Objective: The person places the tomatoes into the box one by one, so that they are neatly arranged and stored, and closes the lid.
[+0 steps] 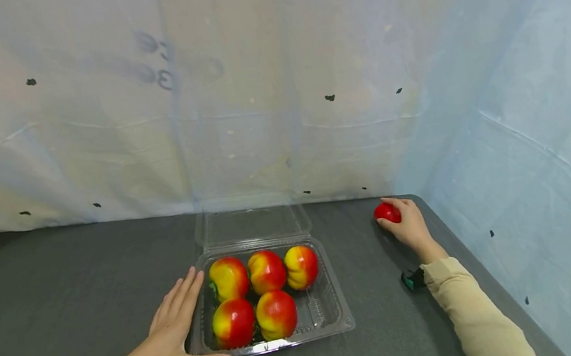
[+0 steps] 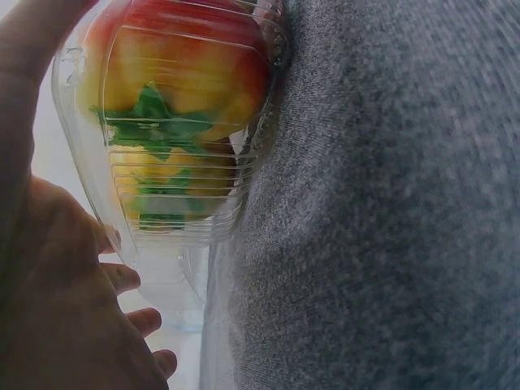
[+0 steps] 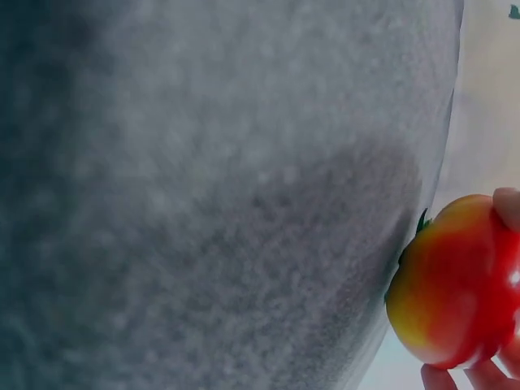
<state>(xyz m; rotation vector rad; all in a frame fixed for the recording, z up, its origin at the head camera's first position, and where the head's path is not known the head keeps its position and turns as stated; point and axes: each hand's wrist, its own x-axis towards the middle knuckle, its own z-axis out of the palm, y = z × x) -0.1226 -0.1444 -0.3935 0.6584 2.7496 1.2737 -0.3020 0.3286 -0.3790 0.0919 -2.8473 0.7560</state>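
Observation:
My right hand (image 1: pixel 411 226) grips a red-and-yellow fruit (image 3: pixel 455 284) near the table's far right corner. Green leaf tips show on the side of that fruit facing the table. Fingertips (image 3: pixel 509 208) press its skin in the right wrist view. A clear plastic clamshell box (image 1: pixel 321 323) lies with its lid (image 1: pixel 253 224) folded back. In it sit several similar glossy fruits (image 1: pixel 274 315), while its front right part shows bare bottom. My left hand (image 1: pixel 168 342) spreads along the box's left side, thumb by the front rim, fingers straight. Green leaves (image 2: pixel 154 122) show through the box wall.
The dark grey cloth-covered table (image 1: pixel 83 287) ends at a pale sheet wall (image 1: pixel 252 114) behind. Another pale sheet (image 1: pixel 555 126) hangs along the right side. A dark strap with a green part (image 1: pixel 411 280) sits at my right wrist.

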